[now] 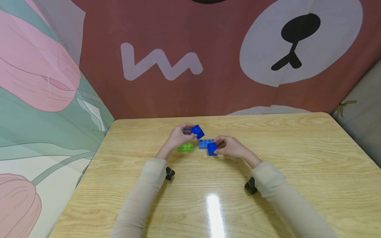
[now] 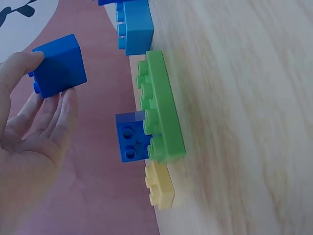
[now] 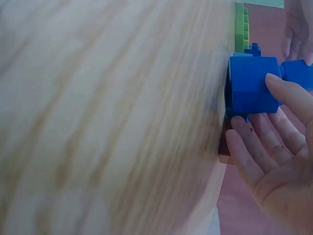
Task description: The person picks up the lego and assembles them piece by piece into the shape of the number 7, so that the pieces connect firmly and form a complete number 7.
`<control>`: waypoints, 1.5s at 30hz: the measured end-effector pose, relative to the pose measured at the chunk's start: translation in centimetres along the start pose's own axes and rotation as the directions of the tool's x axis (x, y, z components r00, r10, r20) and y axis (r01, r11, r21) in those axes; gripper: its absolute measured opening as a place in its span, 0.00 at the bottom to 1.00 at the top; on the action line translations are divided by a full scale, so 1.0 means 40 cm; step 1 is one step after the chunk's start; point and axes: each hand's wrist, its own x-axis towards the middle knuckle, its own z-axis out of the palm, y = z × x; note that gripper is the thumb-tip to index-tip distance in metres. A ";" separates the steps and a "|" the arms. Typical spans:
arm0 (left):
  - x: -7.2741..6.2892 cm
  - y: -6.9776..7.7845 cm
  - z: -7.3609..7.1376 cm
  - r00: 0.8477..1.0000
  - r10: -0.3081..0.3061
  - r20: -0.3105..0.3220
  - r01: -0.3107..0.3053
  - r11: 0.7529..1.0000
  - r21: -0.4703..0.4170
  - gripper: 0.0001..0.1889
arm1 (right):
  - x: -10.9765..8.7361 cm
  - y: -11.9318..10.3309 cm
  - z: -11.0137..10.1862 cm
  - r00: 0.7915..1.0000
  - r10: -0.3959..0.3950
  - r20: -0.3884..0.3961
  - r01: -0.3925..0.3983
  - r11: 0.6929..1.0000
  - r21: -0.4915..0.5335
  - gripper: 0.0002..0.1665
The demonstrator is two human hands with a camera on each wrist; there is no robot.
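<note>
Between thumb and fingertips my left hand (image 1: 178,136) pinches a dark blue toy brick (image 2: 61,67), raised above the table with its studs turned sideways. My right hand (image 1: 232,146) grips a second dark blue brick (image 3: 254,84) by its side, in front of a light blue studded brick (image 1: 203,143). Below the left hand lies a long green brick (image 2: 165,110), studs up. Behind the green one, the left wrist view shows another dark blue brick (image 2: 128,139) and a small yellow brick (image 2: 164,185).
The bricks sit on a wood-grain table (image 1: 190,205), towards its far edge. A printed cloth (image 1: 166,96) hangs directly behind that edge. Black wrist cameras (image 1: 170,173) hang beneath both sleeves, close over the tabletop.
</note>
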 end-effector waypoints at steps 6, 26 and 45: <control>-0.001 0.009 0.008 0.998 0.043 0.035 -0.042 0.998 -0.038 0.25 | 0.009 0.001 0.004 0.999 0.002 -0.043 -0.002 1.000 0.006 0.24; -0.001 0.022 0.047 0.992 0.033 0.125 -0.028 0.999 -0.045 0.23 | 0.027 0.000 0.021 0.994 0.020 -0.103 -0.022 1.000 -0.016 0.24; -0.006 0.029 0.054 0.986 0.045 0.161 -0.042 0.999 -0.020 0.23 | 0.027 -0.002 0.021 0.996 0.027 -0.083 -0.025 0.999 0.028 0.27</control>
